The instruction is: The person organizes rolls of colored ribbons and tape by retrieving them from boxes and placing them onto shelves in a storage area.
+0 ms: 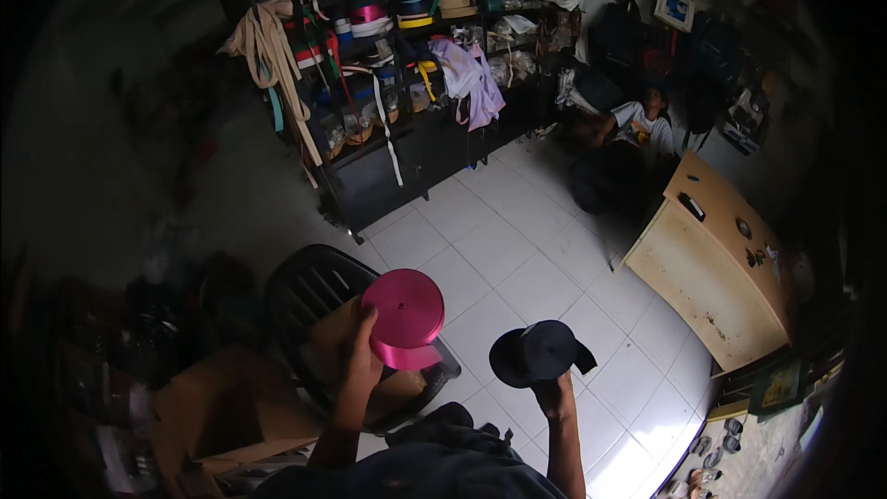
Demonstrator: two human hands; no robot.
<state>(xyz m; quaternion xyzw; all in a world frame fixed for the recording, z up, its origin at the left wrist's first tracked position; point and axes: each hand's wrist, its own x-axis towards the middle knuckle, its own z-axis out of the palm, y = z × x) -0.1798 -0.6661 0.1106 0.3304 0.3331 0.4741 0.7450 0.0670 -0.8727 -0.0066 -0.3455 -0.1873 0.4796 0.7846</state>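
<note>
Fingers of the left hand (356,356) wrap around a pink ribbon roll (404,317), its flat face up, while the right hand (552,395) pinches a dark cap (538,352) sitting just above its fingers.

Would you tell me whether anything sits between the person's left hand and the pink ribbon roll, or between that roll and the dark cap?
Nothing does. The left hand already grips the pink ribbon roll, the right hand holds the dark cap, and only bare white floor shows between them.
</note>
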